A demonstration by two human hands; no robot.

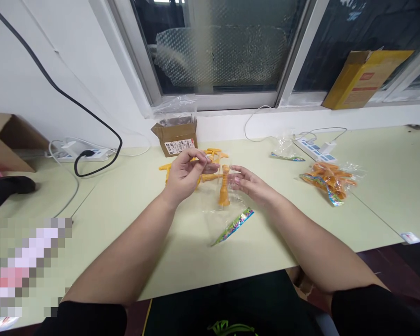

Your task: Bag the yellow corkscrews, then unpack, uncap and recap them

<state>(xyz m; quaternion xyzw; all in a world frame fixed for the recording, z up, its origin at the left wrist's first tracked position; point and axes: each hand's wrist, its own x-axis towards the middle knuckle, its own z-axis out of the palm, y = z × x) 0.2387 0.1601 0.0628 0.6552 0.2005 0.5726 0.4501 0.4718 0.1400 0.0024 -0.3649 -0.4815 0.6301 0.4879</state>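
Note:
In the middle of the light green table, my left hand [187, 175] has its thumb and forefinger pinched together; what they hold is too small or clear to make out. My right hand [248, 183] is beside a small clear bag, its fingers curved around the bag's right edge. An orange ridged plastic piece [224, 189] stands out inside or behind this clear plastic, between my hands. Below it lies a clear wrapper with a colourful printed strip [234, 226]. More orange pieces [213, 152] lie behind my left hand, partly hidden by it.
A small open cardboard box [178, 137] stands by the wall. To the right lie a bag of orange pieces [331, 179], a wrapper [287, 157] and a power strip [315, 150]. A black cable [91, 112] hangs at the left.

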